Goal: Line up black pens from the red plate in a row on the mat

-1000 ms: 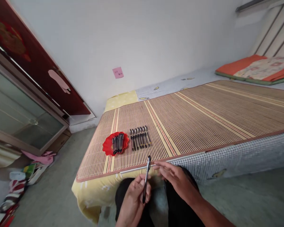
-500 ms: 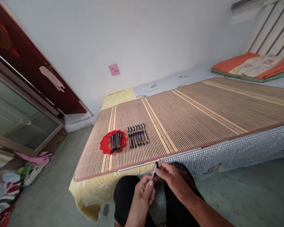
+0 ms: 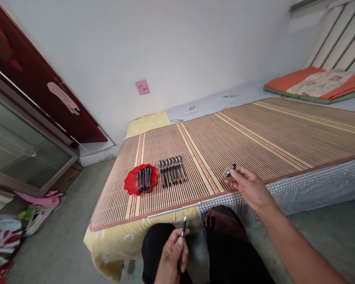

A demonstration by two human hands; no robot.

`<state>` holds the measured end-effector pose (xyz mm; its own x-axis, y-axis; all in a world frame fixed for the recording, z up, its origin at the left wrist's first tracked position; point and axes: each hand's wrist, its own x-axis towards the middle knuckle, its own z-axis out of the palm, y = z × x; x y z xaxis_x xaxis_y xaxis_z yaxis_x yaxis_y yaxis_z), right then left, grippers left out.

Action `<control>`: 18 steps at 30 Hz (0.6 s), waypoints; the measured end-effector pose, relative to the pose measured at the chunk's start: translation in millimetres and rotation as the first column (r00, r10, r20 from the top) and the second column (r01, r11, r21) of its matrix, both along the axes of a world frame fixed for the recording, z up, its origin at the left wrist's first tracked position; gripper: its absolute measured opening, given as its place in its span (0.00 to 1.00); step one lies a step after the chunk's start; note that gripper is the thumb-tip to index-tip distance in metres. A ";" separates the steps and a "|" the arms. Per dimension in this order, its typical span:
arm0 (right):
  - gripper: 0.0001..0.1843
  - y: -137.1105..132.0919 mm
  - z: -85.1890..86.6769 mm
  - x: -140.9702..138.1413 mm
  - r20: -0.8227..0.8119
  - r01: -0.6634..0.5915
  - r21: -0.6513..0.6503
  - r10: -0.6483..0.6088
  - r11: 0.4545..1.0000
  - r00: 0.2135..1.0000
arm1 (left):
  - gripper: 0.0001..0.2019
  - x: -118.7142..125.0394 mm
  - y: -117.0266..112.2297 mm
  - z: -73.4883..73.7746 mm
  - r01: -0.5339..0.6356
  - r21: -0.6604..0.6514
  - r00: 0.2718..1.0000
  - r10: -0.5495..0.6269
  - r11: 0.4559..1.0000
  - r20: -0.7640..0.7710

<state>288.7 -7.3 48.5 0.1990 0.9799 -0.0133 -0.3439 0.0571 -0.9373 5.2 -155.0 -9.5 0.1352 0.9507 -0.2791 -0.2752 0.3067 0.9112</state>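
In my left hand [image 3: 174,252], held low above my lap, is an uncapped pen [image 3: 184,227] with its tip pointing up. My right hand [image 3: 251,188] pinches a dark pen cap [image 3: 230,170] with a silvery part, just over the front part of the striped mat [image 3: 239,136]. Several capped pens [image 3: 173,172] lie side by side in a neat row on the mat. To their left, a red scalloped dish [image 3: 130,184] holds several more pens [image 3: 143,179].
The mat covers a bed against the white wall [image 3: 219,47]. A folded orange quilt [image 3: 301,79] lies at the far right. My knees touch or nearly touch the yellow sheet edge [image 3: 133,230]. A glass-fronted cabinet [image 3: 26,146] and floor clutter are at left.
The cap has come off the pen. My right hand has carried it up and right over the mat, while my left hand keeps the pen and has dropped slightly.
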 end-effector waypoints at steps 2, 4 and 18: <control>0.24 8.3 -4.4 -2.1 0.145 -0.066 0.014 0.063 0.998 0.987 | 0.27 -14.0 5.4 -4.0 -0.132 0.076 0.979 0.142 0.988 -0.147; 0.24 21.5 -12.0 -13.3 0.245 -0.138 0.009 0.132 0.990 0.961 | 0.28 -26.0 10.0 -6.5 -0.269 0.162 0.911 0.305 0.950 -0.276; 0.17 201.0 -41.4 -97.4 0.780 -0.180 -0.185 0.256 0.966 0.572 | 0.30 -34.9 15.5 -50.4 -0.444 0.401 0.642 0.597 0.801 -0.482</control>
<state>191.2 193.7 7.0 -0.0519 0.9981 -0.0338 0.5432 -0.0002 -0.8396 -29.8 -139.4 -59.9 -0.5102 0.8544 0.0988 0.2569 0.0418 0.9655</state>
